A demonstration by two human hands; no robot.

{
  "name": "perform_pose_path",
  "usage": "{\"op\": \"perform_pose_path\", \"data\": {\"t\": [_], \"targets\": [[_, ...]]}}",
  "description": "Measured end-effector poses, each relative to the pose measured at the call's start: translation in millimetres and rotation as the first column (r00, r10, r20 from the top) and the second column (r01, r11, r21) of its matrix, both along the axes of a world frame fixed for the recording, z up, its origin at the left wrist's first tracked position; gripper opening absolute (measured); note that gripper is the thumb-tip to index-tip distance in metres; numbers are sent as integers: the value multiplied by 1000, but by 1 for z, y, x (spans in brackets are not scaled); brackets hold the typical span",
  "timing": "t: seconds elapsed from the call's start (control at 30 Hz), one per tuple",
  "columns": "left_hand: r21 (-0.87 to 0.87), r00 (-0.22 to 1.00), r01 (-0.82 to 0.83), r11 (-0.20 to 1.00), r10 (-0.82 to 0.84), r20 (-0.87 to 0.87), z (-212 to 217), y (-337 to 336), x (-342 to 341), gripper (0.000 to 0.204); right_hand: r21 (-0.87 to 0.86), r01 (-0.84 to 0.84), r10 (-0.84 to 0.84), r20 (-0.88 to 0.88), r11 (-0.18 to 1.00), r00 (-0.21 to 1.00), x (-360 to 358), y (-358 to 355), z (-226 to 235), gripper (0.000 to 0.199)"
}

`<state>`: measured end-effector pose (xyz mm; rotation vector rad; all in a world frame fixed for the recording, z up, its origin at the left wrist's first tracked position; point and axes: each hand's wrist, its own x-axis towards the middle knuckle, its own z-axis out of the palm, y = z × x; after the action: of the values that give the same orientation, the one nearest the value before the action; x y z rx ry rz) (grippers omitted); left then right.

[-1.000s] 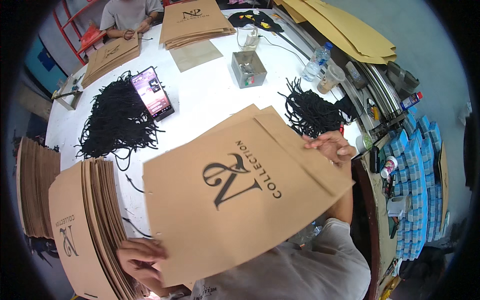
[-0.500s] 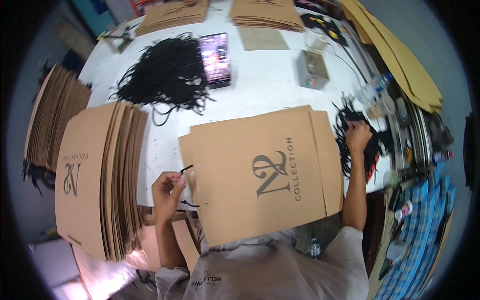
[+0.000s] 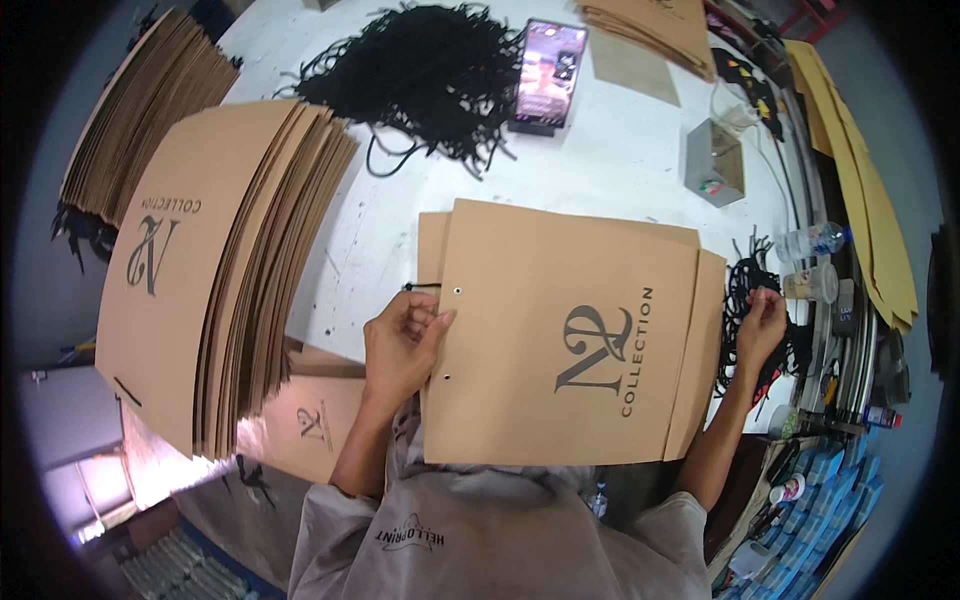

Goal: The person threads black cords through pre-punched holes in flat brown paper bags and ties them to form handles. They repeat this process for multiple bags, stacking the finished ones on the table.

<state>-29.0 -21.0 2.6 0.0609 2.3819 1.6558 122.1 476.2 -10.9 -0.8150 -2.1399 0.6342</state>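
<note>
**A:** Where are my fingers?

**B:** The fingers of your left hand (image 3: pixel 402 340) are curled shut on the left edge of the bag (image 3: pixel 560 345), thumb on top beside the upper of two small punched holes. A short black cord (image 3: pixel 422 287) pokes out at that hole, just above your fingertips. Your right hand (image 3: pixel 762 322) is loosely closed at the bag's right edge, fingertips in a heap of black cords (image 3: pixel 757 300); I cannot tell whether it grips one.

**A:** What has changed since a moment ago?

**B:** Half a second ago your left hand was pinching a cord clear of the edge; now it clamps the edge itself. Your right hand has barely moved.

**A:** How does the bag look?

**B:** Flat, folded brown paper with a dark printed logo, turned sideways, a second bag peeking out beneath.

**A:** Where does it lie?

**B:** On the white table (image 3: pixel 620 160) right before you, between your two hands. A fanned stack of bags (image 3: pixel 200 270) stands to your left; a bigger cord pile (image 3: pixel 420 70) and a phone (image 3: pixel 548 75) lie farther back.
</note>
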Motion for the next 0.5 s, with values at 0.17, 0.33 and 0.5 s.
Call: {"op": "perform_pose_path", "data": {"t": [0.17, 0.33, 0.5], "targets": [[252, 958, 149, 956, -203, 202, -1, -5, 17, 44, -241, -506, 495, -107, 828, 862, -23, -142, 49, 15], [308, 925, 250, 918, -320, 202, -10, 1, 27, 49, -315, -798, 844, 17, 513, 536, -58, -249, 55, 15], [443, 930, 158, 882, -283, 233, -12, 3, 29, 42, -240, -842, 871, 37, 483, 490, -76, -295, 27, 13]]}}
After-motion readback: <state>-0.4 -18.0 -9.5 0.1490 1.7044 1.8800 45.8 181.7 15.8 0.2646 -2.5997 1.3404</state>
